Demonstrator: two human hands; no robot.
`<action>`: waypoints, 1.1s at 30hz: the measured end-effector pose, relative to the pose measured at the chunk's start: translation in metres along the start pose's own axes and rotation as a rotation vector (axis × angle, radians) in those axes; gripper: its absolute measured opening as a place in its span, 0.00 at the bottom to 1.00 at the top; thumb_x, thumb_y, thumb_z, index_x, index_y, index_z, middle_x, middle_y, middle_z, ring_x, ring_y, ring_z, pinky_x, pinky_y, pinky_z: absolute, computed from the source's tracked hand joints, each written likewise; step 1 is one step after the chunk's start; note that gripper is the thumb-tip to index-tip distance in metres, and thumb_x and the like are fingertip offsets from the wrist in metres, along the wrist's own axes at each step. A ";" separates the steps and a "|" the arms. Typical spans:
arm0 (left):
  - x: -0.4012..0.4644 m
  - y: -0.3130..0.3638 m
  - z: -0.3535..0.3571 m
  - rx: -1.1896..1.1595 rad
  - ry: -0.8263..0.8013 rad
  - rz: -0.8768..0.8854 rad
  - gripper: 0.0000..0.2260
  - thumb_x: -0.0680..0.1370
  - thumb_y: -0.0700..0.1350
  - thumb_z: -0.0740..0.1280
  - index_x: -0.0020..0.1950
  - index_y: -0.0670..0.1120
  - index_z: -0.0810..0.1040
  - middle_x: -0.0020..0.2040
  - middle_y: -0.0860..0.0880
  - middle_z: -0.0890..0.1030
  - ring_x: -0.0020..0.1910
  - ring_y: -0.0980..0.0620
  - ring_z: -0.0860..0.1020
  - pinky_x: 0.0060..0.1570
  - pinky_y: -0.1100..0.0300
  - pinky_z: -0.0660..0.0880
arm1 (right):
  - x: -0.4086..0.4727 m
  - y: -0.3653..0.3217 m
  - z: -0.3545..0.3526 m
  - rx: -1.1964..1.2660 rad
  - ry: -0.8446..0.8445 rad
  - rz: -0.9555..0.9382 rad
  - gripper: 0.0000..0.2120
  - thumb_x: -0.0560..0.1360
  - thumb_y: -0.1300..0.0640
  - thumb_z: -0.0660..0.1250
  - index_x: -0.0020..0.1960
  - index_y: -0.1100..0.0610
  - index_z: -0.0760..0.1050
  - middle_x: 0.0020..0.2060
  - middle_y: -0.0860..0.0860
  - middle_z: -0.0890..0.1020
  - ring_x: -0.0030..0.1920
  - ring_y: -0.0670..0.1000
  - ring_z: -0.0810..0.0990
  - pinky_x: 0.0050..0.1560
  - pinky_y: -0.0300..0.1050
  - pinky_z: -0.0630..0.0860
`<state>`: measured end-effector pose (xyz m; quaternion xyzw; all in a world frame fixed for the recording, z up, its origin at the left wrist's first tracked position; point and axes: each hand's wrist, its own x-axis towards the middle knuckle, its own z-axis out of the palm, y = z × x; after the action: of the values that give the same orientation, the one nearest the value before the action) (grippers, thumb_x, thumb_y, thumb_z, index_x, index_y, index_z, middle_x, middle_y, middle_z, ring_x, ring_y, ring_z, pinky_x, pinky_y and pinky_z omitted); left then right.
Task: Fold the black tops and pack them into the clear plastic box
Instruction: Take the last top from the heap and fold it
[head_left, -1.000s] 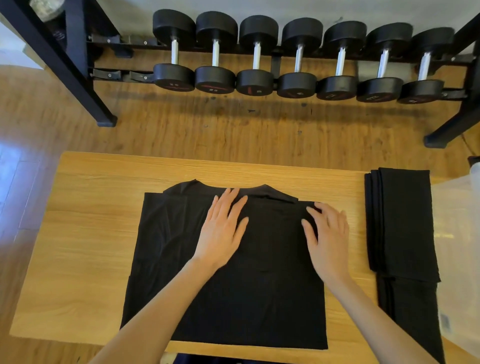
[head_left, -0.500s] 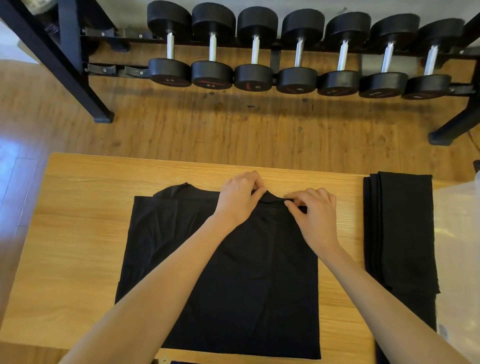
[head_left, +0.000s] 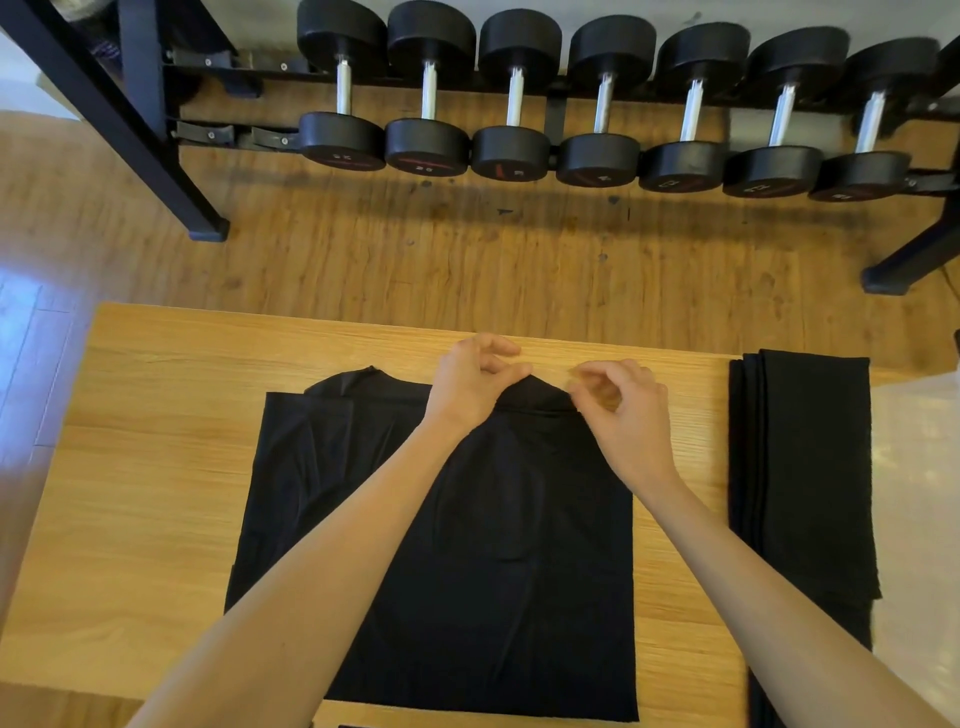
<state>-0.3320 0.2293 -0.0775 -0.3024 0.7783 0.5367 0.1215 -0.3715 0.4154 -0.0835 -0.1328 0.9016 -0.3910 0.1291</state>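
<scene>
The black top (head_left: 467, 545) lies spread mid-bench, sides partly folded in. The left hand (head_left: 470, 387) and right hand (head_left: 626, 410) both pinch its far collar edge with curled fingers. Folded tops (head_left: 802, 467) wait by the right edge beside the plastic box (head_left: 919, 493); packing seems not begun.

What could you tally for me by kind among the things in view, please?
Dumbbells on the rack: 7
Black tops spread on the table: 1
Stacks of folded black tops: 1
Clear plastic boxes: 1
Hands: 2, left, right
Total: 12
</scene>
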 end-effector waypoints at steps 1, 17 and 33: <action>-0.001 0.000 0.001 0.004 0.006 0.003 0.12 0.76 0.50 0.73 0.57 0.49 0.80 0.43 0.52 0.84 0.47 0.58 0.81 0.47 0.69 0.71 | 0.000 0.002 0.001 -0.071 -0.031 -0.014 0.11 0.74 0.48 0.71 0.55 0.51 0.81 0.46 0.45 0.77 0.50 0.47 0.74 0.56 0.44 0.65; -0.055 -0.058 -0.004 0.578 0.112 0.694 0.19 0.83 0.39 0.55 0.73 0.43 0.70 0.76 0.48 0.68 0.78 0.51 0.58 0.78 0.54 0.54 | -0.026 -0.002 0.015 -0.384 0.036 -0.348 0.13 0.79 0.63 0.64 0.63 0.57 0.77 0.62 0.52 0.77 0.64 0.54 0.72 0.65 0.49 0.67; -0.079 -0.081 -0.046 0.656 0.212 0.436 0.21 0.84 0.49 0.55 0.77 0.45 0.65 0.79 0.48 0.60 0.78 0.51 0.57 0.76 0.53 0.54 | -0.036 0.020 -0.009 -0.447 0.046 -0.029 0.22 0.80 0.49 0.60 0.69 0.60 0.70 0.64 0.58 0.73 0.64 0.58 0.71 0.64 0.54 0.68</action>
<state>-0.2151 0.1948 -0.0809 -0.1294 0.9622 0.2391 0.0140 -0.3441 0.4468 -0.0882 -0.1623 0.9665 -0.1861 0.0701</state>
